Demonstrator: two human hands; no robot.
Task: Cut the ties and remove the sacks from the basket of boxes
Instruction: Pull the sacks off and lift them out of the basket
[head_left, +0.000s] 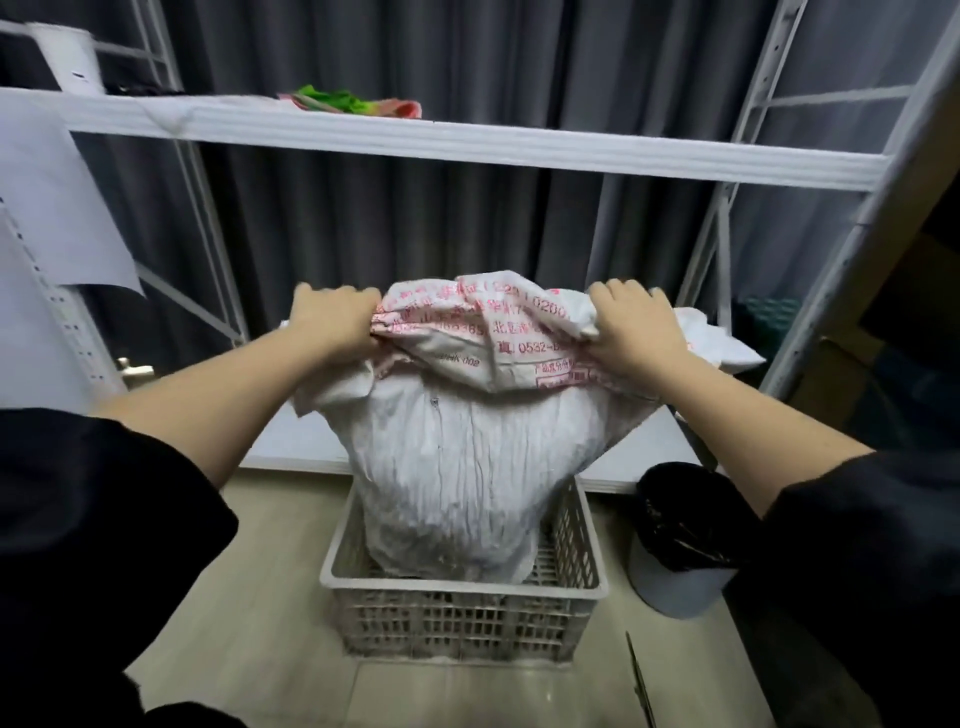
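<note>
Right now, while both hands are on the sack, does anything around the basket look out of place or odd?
One thing: the scissors lie loose on the floor right of the basket, near the bin, where they could be stepped on. Otherwise the left hand and right hand grip the sack by its top, and nothing looks spilled or torn.

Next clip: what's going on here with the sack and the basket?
A person grips a white woven sack with both hands, the left hand and right hand each bunching its top, printed in red. The sack's lower end is still inside the white plastic basket on the floor. Scissors lie on the floor to the right, near a bin lined with a black bag. Another white sack lies on the low shelf behind.
</note>
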